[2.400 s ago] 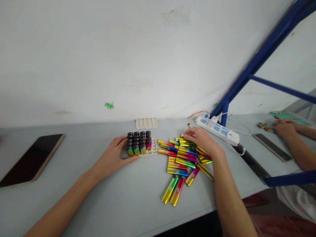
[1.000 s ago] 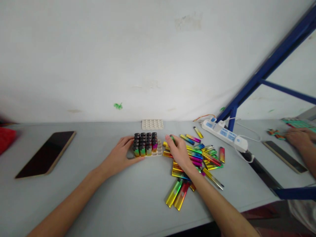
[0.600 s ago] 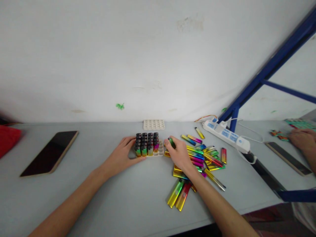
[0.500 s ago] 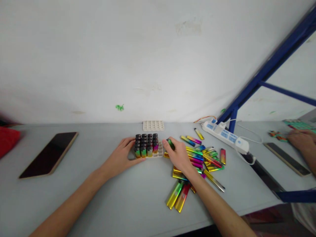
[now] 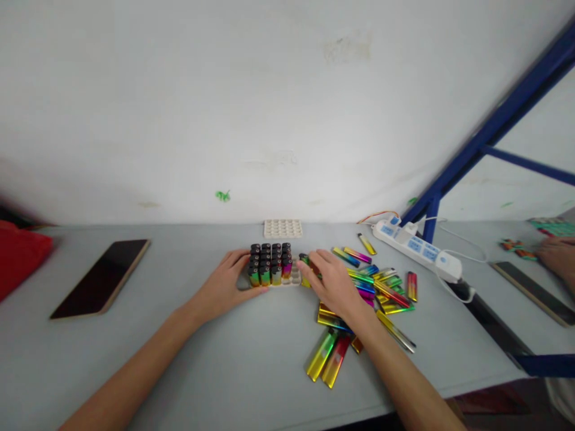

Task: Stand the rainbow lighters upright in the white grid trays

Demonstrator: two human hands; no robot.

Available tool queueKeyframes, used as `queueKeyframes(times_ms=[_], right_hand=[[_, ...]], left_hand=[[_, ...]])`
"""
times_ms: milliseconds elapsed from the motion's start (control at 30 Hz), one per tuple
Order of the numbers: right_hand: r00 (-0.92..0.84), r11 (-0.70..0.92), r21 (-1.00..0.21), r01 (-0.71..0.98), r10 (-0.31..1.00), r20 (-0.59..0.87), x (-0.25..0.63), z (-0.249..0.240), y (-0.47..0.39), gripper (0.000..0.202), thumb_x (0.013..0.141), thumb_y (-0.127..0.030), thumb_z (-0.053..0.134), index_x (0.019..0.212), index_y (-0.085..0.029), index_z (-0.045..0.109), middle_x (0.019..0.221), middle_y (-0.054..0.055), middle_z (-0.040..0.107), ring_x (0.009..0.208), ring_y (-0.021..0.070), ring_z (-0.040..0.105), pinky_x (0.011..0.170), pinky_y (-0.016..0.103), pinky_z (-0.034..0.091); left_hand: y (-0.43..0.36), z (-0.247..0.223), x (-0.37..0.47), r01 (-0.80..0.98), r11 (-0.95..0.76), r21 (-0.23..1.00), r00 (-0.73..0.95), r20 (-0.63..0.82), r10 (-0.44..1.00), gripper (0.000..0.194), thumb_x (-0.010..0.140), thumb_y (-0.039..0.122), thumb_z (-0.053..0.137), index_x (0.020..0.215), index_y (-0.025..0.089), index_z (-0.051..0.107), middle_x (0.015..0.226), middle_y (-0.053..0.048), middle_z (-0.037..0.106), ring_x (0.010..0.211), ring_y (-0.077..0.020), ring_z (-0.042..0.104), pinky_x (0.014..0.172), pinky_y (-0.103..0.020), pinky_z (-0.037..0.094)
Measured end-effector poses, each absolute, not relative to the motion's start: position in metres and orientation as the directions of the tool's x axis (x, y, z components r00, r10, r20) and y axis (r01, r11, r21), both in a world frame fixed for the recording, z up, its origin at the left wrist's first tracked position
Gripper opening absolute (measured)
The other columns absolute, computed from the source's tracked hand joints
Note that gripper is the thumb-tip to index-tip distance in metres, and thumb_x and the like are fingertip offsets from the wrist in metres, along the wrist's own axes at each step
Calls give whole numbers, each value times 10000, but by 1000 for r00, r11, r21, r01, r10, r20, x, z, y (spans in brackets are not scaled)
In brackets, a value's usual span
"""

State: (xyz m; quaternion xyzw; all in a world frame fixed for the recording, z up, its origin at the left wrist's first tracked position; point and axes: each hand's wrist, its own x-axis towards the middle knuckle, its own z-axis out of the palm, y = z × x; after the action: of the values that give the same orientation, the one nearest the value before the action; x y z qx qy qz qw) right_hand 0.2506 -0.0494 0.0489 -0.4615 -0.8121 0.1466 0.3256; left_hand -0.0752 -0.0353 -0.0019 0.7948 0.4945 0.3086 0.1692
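Note:
A white tray (image 5: pixel 295 279) holds rows of upright lighters (image 5: pixel 270 263) with black tops and shiny coloured bodies; its right side has bare slots. My left hand (image 5: pixel 230 278) is wrapped round the left side of the tray and its lighters, thumb along the front edge. At the tray's right end, my right hand (image 5: pixel 324 276) grips a yellow-green lighter (image 5: pixel 305 276), now nearly upright. Under and beyond that hand lies a loose pile of metallic lighters (image 5: pixel 390 293), with two more (image 5: pixel 329 359) in front.
Behind stands another white tray (image 5: pixel 283 228) by the wall. A dark phone (image 5: pixel 101 278) and red cloth (image 5: pixel 20 257) are at left. At right are a power strip (image 5: pixel 415 248), a blue metal frame (image 5: pixel 467 158), another phone (image 5: pixel 534 291) and another person's hand (image 5: pixel 559 257).
My right hand has turned the lighter from tilted to nearly upright beside the tray. My left hand keeps its place on the tray. The whole view has shifted slightly.

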Motion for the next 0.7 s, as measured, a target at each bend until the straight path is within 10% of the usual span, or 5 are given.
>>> queueKeyframes(times_ms=[267,567,700], right_hand=[[-397,497,-626,600,865,306,257,45,-48,353,1309,-488,576,1030,-285,656,854,34,816,763,254,764,766,328,543],[-606,644,-217,734,765,220,237,37,-46,218,1246,-388,770,1128,-208,805,1095,137,854,1101,319,830,982,408,611],[-608,638,-238,732,770,194,245,37,-45,257,1217,-430,822,1100,-201,832,1068,121,861,1072,307,817,1009,422,593]], left_hand=[[-37,0,-75,673,-442,593,318,307,897,762,919,796,956,1457,269,841,1592,-173,807,1539,-471,743,1396,-692,586],[-36,-1,-74,666,-454,592,321,322,891,753,926,794,937,1449,262,839,1582,-162,821,1529,-449,748,1404,-650,580],[-33,-6,-76,690,-442,574,311,317,896,766,921,809,927,1457,271,830,1572,-147,823,1538,-447,743,1403,-636,586]])
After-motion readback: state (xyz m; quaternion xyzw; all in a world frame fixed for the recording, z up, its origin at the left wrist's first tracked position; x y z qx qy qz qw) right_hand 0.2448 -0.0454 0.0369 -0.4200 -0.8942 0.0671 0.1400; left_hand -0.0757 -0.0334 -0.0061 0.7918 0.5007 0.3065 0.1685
